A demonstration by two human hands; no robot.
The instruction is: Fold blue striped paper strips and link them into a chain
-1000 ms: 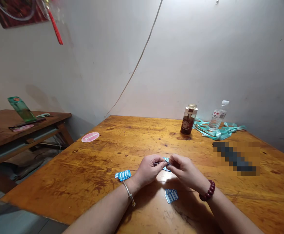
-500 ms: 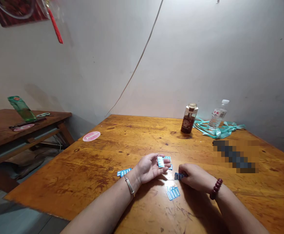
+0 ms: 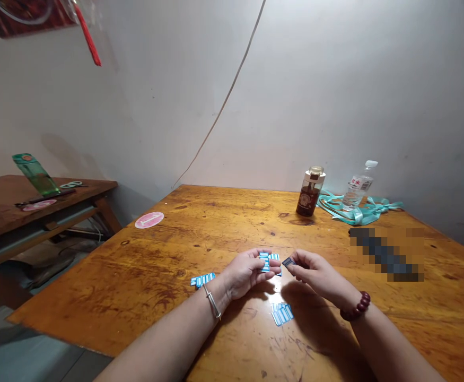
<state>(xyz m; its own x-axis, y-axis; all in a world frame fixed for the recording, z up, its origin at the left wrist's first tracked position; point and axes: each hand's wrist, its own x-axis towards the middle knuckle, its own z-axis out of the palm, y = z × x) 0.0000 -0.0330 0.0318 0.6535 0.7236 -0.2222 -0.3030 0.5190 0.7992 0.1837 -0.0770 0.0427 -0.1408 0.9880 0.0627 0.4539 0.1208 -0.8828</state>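
My left hand (image 3: 245, 273) curls palm-up over the wooden table (image 3: 168, 249), fingers closed on a small blue-and-white striped piece (image 3: 265, 261). Just to its right, my right hand (image 3: 313, 271) pinches another small striped piece (image 3: 288, 261) between thumb and fingers, close to the left hand's piece but a little apart from it. One more striped piece (image 3: 202, 279) lies on the table left of my left wrist. A further striped piece (image 3: 282, 313) lies flat below my hands.
A brown bottle (image 3: 309, 192) and a clear water bottle (image 3: 358, 190) stand at the far right, with teal ribbon (image 3: 359, 213) around them. A pink round sticker (image 3: 149, 219) lies near the left edge. A lower side table (image 3: 12, 212) carries a green bottle (image 3: 36, 175).
My hands were joined on one piece a second ago, then parted. My right hand dropped to the table, picked up a striped piece and has now lifted it towards the left hand.
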